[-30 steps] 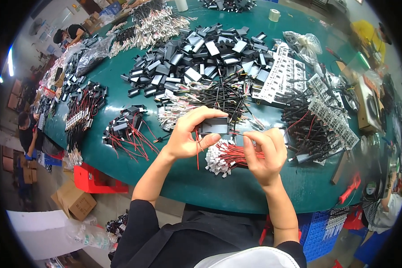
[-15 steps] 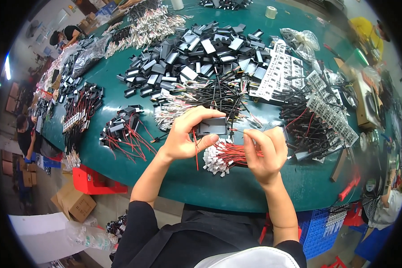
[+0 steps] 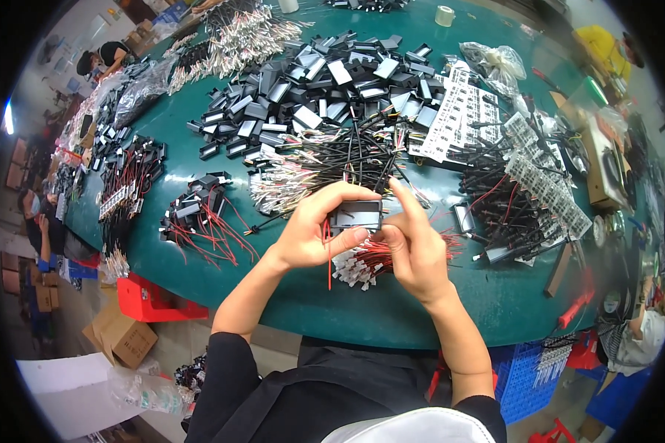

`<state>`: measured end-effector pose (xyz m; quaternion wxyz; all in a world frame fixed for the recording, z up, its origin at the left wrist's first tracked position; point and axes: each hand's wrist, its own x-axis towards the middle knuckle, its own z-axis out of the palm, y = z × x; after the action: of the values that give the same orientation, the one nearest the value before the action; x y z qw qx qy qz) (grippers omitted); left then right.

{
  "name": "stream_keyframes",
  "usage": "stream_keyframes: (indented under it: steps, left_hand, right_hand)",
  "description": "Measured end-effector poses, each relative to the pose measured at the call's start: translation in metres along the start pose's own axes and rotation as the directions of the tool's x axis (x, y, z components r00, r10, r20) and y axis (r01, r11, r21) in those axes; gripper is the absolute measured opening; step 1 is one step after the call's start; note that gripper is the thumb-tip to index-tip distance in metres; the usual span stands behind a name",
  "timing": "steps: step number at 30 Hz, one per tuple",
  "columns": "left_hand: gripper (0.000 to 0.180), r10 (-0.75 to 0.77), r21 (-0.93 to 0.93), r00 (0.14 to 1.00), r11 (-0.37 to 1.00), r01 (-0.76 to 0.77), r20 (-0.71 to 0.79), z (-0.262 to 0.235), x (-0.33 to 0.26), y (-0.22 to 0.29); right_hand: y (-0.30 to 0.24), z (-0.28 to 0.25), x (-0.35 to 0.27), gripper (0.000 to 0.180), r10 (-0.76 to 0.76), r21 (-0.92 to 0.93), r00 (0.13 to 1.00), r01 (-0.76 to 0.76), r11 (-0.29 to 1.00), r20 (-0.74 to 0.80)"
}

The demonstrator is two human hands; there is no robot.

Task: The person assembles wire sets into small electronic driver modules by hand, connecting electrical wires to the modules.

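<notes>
A small open black plastic case is held above the near part of the table. My left hand is closed on its left end, fingers along the far side and thumb on the near edge. A red wire hangs down by the left thumb. My right hand is closed at the case's right end, thumb by the near corner and index finger reaching past the far corner. Any thin wire there is hidden by the fingers. Beneath both hands lies a bundle of red wires with white connectors.
Behind the hands lie black cables and a large heap of black cases. White sticker sheets and more cables are at right. Cases with red wires lie at left. Other people work around the green table.
My right hand has moved left from a pinch on a thin dark wire to the right end of the case, its index finger now extended. The left hand keeps its hold.
</notes>
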<state>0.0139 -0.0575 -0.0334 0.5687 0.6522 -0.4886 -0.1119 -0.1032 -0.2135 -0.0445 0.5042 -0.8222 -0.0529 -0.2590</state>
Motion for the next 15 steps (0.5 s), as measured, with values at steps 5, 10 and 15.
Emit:
stream_keyframes:
  steps: [5, 10, 15]
  left_hand:
    - [0.048, -0.038, -0.101, 0.999, 0.994, 0.036, -0.022, 0.008, -0.007, 0.002]
    - [0.026, 0.144, -0.092, 0.984, 0.987, -0.135, 0.109, 0.008, -0.004, -0.002]
    - [0.012, 0.178, 0.154, 0.974, 0.976, -0.156, -0.142, 0.023, -0.006, 0.001]
  right_hand:
    - [-0.001, -0.003, 0.004, 0.053, -0.062, 0.081, 0.987, 0.050, 0.995, 0.148]
    - [-0.011, -0.007, 0.000, 0.050, 0.132, 0.095, 0.974, -0.152, 0.984, 0.186]
    - [-0.003, 0.003, 0.001, 0.048, -0.157, -0.076, 0.988, 0.156, 0.985, 0.000]
